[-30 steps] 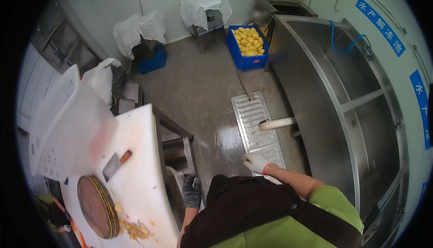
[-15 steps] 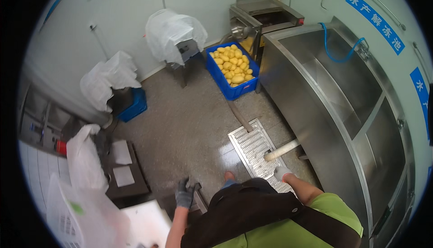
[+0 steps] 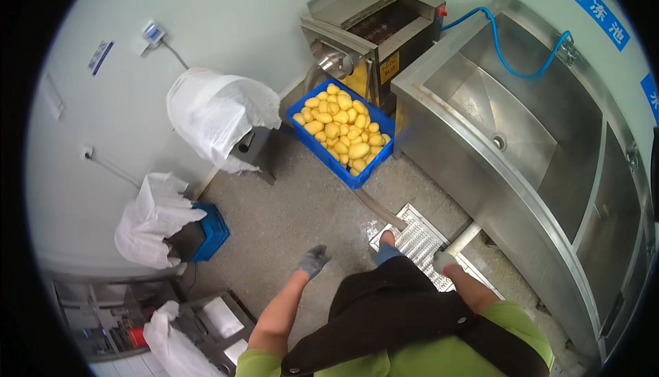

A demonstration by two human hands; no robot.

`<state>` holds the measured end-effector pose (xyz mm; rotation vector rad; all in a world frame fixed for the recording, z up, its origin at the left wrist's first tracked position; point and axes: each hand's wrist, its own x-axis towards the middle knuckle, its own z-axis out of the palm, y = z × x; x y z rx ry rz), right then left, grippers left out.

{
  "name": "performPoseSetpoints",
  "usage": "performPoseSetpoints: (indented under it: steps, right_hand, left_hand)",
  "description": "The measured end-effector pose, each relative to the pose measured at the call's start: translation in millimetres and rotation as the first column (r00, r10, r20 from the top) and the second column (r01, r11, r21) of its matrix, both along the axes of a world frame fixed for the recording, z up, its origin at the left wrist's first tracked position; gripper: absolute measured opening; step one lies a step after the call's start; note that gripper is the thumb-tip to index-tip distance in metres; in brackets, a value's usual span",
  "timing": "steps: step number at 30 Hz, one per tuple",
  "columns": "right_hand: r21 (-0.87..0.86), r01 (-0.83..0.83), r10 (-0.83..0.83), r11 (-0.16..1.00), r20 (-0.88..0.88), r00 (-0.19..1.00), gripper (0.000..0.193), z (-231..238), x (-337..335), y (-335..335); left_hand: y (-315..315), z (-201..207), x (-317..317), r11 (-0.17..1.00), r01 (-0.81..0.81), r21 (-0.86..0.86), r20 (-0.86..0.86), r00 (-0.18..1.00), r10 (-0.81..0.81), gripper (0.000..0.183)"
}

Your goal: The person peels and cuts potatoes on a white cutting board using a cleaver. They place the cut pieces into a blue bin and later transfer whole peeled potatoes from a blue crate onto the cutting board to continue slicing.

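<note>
My left hand (image 3: pixel 314 260), in a grey glove, is held out over the floor. It holds nothing and its fingers stretch forward with the thumb a little apart. My right hand (image 3: pixel 445 262), in a pale glove, hangs low at my side above the metal floor grate (image 3: pixel 419 240). The fingers of that hand are too small and partly hidden to read, and no object shows in it. Ahead of both hands, apart from them, a blue plastic crate (image 3: pixel 322 154) on the floor is heaped with yellow peeled potatoes (image 3: pixel 343 120).
Behind the crate stands a steel machine (image 3: pixel 384 24) with a round outlet. A long steel sink (image 3: pixel 473 150) with a blue hose (image 3: pixel 498 41) runs along my right. White-covered equipment (image 3: pixel 213 116) and a blue crate (image 3: pixel 214 229) stand left. A grey drain hose (image 3: pixel 377 205) crosses the floor.
The view has moved forward and turned left, so the potato crate appears nearer. My left hand has moved away from the metal-edged thing beside it. One foot now steps on the grate.
</note>
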<state>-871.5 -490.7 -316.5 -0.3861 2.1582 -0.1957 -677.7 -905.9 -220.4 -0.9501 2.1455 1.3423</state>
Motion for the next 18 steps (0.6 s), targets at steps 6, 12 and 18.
performPoseSetpoints:
  steps: [6, 12, 18]
  right_hand:
    - [-0.205, 0.02, -0.015, 0.979, 0.028, 0.999, 0.036, 19.3, -84.3, -158.4]
    - [-0.327, 0.313, -0.324, 0.892, 0.021, 0.946, 0.034, -25.5, -132.1, -258.1]
    - [-0.159, 0.899, -0.807, 0.409, 0.397, 0.437, 0.027, -114.5, -113.1, -319.4]
  left_hand:
    - [-127.1, -84.6, 30.2, 0.965, 0.142, -0.218, 0.271, 0.959, -0.08, 0.059]
    - [-209.3, -105.0, -69.5, 0.935, 0.295, -0.197, 0.251, 0.937, -0.242, 0.059]
    - [-272.1, -163.4, -230.5, 0.733, 0.602, -0.318, 0.289, 0.797, -0.53, 0.055]
